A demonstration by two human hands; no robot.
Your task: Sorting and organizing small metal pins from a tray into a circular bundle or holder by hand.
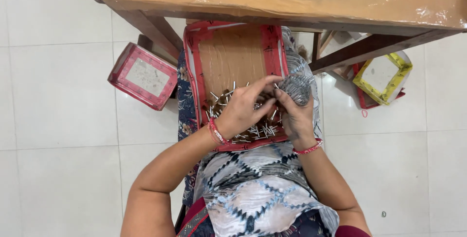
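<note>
A shallow tray rests on the person's lap, partly under the front edge of a wooden table. Small metal pins lie in the tray's near end. The left hand is over the pins; the right hand is just beside it, holding a bundle of pins. On the floor, a second tray lies to the left, a third tray to the right

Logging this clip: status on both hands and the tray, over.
Left hand picking among small metal pins in lap tray. Right hand gripping a pin bundle. Nothing in the way.
</note>
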